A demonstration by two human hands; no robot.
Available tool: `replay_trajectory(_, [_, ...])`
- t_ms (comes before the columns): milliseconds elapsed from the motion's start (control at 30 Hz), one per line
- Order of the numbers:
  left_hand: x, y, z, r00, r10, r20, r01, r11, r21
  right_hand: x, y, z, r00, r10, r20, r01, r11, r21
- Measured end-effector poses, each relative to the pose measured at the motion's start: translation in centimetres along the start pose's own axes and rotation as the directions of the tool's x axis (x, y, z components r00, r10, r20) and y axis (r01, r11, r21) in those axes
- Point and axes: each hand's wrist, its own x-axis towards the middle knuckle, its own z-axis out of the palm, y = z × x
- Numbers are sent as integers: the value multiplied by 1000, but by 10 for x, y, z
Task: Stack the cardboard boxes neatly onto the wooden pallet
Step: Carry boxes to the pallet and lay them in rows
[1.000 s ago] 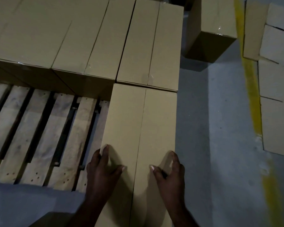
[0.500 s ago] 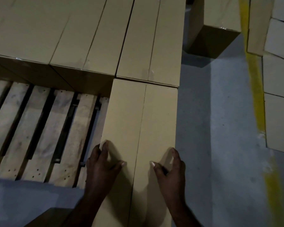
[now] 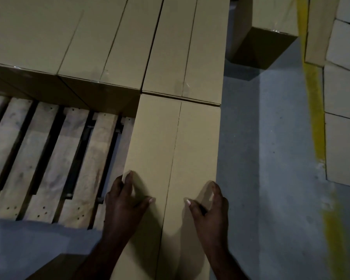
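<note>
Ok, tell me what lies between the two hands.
Only the box, its bare top and flap seam, lies between left hand and right hand; head view shows it.

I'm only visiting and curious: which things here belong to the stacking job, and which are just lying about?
Job: near box, held by left hand and right hand; stacked boxes; wooden pallet.
Lying about: yellow floor line; cardboard beyond it; floor box, perhaps waiting its turn.

Five boxes (image 3: 18, 33) (image 3: 101, 41) (image 3: 186, 47) (image 3: 170, 148) (image 3: 271, 13) (clearly seen), one pallet (image 3: 49, 158), two hands (image 3: 125, 201) (image 3: 210, 203).
</note>
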Motion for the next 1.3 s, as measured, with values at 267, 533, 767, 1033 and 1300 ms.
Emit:
replay_trajectory(267, [1,-1,1,1000,15,-15,-15,1000,18,-1,-3,-1,1000,-11,-8,12,999,40])
replay_trajectory(533, [-1,7,2,1000,-8,-3,8,1000,12,2,-1,-3,999,-33,-1,33,999,-8])
replay_trajectory(767, [-2,3,4,1000,16,11,-17,999,49,0,-6,-5,996,-75,43,80,988,-133])
replay_trajectory(1033, [-56,-34,3,988,-133,73,138,989,-62,-24,13,-18,982,-126,140,170,910,-378])
replay_trajectory(1300, [-69,-35,4,989,-137,52,142,984,-111,-18,2,-21,976,-154,156,215,817,-535])
